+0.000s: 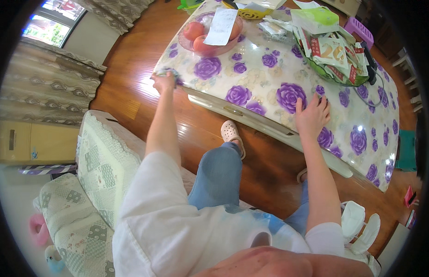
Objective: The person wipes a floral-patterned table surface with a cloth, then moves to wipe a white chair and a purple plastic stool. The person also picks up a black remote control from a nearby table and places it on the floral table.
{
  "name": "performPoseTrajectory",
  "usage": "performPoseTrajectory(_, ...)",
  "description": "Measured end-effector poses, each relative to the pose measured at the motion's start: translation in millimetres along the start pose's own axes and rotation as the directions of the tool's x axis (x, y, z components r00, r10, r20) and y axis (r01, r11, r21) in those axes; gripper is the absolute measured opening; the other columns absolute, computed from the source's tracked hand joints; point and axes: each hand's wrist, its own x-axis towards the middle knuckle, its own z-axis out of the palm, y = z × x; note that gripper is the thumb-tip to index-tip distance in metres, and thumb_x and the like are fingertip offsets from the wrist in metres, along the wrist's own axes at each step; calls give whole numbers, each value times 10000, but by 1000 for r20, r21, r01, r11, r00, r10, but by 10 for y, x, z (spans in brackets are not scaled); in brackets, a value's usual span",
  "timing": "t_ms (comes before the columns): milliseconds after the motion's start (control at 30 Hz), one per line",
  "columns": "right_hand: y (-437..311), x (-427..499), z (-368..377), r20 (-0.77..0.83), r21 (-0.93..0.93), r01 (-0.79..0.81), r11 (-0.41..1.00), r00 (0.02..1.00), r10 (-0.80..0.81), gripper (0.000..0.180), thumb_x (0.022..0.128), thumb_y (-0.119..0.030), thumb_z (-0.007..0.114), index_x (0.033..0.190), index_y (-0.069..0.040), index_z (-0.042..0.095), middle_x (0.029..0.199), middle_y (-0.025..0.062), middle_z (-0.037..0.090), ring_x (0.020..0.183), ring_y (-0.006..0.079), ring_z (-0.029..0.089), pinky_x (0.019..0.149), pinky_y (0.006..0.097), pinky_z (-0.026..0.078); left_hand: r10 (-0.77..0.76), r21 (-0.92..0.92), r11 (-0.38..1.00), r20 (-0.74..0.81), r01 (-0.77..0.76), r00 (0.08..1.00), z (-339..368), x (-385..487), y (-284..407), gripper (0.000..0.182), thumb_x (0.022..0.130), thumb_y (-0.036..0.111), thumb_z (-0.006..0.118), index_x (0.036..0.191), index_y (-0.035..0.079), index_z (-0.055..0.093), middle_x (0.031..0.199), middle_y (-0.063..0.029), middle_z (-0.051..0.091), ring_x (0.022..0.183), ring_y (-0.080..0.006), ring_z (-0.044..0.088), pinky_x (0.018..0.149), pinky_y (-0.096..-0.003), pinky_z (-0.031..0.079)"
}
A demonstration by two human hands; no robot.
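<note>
My left hand (164,82) holds a crumpled, multicoloured cloth (171,73) at the left corner of a table with a purple-rose tablecloth (249,74). My right hand (312,112) rests on the tablecloth near the front edge, its fingers bent; a small dark thing shows at the fingertips, and I cannot tell what it is or whether it is held. Beyond my left hand stands a pink glass bowl (219,52) with red apples (194,31) and a sheet of paper (222,27) bearing writing. A green basket (315,67) full of packets (328,52) lies beyond my right hand.
Behind the bowls are a yellow basket (252,14) and clear packaging (275,29). A cable (380,98) runs beside the green basket. A quilted sofa (103,166) stands at lower left, white chairs (353,221) at lower right, and a teal stool (405,150) at the right.
</note>
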Motion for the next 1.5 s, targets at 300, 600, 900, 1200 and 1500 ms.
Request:
performPoseTrajectory(300,-17,-4,-32,-2,6,-18,1000,1000,18,588,882,-448,611,1289,-32,529,1392,221,458,1310,414,385,1048,545,323,285,-167,951,155,-259,946,211,-1689,81,738,812,275,747,1383,16,356,1304,-310,441,1199,-394,499,1014,-446,421)
performPoseTrajectory(600,5,17,23,19,-24,-39,999,999,40,593,870,-467,606,1302,-66,544,1412,201,455,1325,399,379,1058,536,321,639,-560,756,515,-340,572,-45,-3424,345,619,798,170,770,1307,80,430,1204,-196,486,1122,-325,513,970,-404,434)
performPoseTrajectory(900,44,-8,77,-30,15,1,1000,1000,0,618,837,-413,676,1317,-58,517,1387,209,467,1314,399,383,1053,529,310,876,-691,424,148,-585,460,33,-2779,935,555,792,182,771,1289,79,548,1218,-171,580,1070,-279,581,902,-381,480)
performPoseTrajectory(1200,35,-7,41,-8,-43,19,999,1000,-19,590,872,-440,649,1303,-54,534,1384,211,468,1312,376,389,1050,520,316,790,-450,506,-103,-736,605,682,-2731,658,291,825,178,681,1104,95,673,1158,-111,632,1144,-328,555,914,-448,411)
performPoseTrajectory(1500,47,10,70,-2,-35,22,999,1000,-22,609,876,-470,634,1325,-69,537,1389,217,474,1318,401,387,1067,536,305,759,-345,554,-164,-758,630,688,-2795,702,208,839,198,638,1029,142,704,1070,-33,689,1101,-277,593,911,-422,420)
